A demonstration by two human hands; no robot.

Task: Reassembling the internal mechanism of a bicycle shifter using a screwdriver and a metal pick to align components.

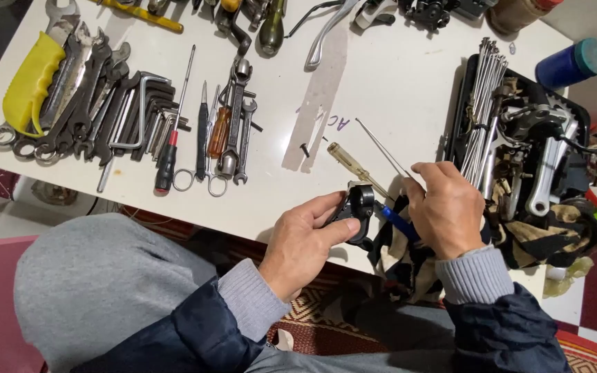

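My left hand [303, 242] grips a small black metal part [358, 211] at the near edge of the white table [388, 83]. My right hand [446, 208] is closed around a blue-handled tool [396, 221] whose tip points into that black part. A thin metal rod [381, 147] sticks up past my right fingers. A screwdriver with a clear yellowish handle [349, 161] lies on the table just beyond the black part. A patterned rag [409, 255] hangs under both hands.
Wrenches and hex keys [105, 110] lie in a row at the left with a yellow-handled tool [30, 81]. Screwdrivers and scissors [205, 138] sit mid-table. A black tray [519, 138] at the right holds spokes and bike parts. A blue can [569, 63] stands far right.
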